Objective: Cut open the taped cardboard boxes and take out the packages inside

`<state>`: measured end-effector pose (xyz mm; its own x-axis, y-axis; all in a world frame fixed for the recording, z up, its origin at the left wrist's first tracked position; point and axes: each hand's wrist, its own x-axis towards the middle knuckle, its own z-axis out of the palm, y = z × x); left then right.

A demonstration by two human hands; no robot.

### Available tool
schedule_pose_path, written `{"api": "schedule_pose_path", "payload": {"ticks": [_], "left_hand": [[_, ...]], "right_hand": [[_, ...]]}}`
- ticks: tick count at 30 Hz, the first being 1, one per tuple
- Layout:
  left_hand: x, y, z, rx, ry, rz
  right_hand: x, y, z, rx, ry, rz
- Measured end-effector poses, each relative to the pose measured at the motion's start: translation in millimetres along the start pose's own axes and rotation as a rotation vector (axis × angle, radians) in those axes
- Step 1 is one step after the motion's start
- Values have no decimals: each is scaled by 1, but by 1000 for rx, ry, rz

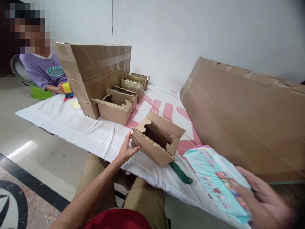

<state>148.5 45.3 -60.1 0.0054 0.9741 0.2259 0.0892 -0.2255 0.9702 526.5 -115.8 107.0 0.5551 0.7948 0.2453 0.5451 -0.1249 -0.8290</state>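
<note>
My left hand (125, 150) grips the left end of a small open cardboard box (156, 140), which is tilted on the white cloth with its opening facing up and toward me. My right hand (260, 200), at the lower right, is closed around a soft light-blue printed plastic pack (215, 179), held just right of the box. A green handle (180, 173) pokes out from under the box at the table's near edge.
A row of several small open boxes (115, 108) runs back beside a tall stack of taped cartons (95, 68). A large flat cardboard sheet (247, 111) leans at the right. Another person (45, 71) at the far left holds a yellow tape dispenser (67, 88).
</note>
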Motion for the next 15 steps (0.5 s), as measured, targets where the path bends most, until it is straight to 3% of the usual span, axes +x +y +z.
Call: {"api": "schedule_pose_path", "payload": {"ticks": [3, 7, 12, 15], "left_hand": [[-4, 7, 5, -12, 0, -16], [-1, 10, 7, 1, 67, -17], [35, 13, 5, 10, 216, 8], [54, 23, 2, 76, 240, -24]], "right_hand": [[-6, 0, 32, -20, 19, 125], [9, 11, 75, 102, -17, 121], [39, 7, 121, 182, -42, 84], [51, 0, 127, 155, 15, 23]]}}
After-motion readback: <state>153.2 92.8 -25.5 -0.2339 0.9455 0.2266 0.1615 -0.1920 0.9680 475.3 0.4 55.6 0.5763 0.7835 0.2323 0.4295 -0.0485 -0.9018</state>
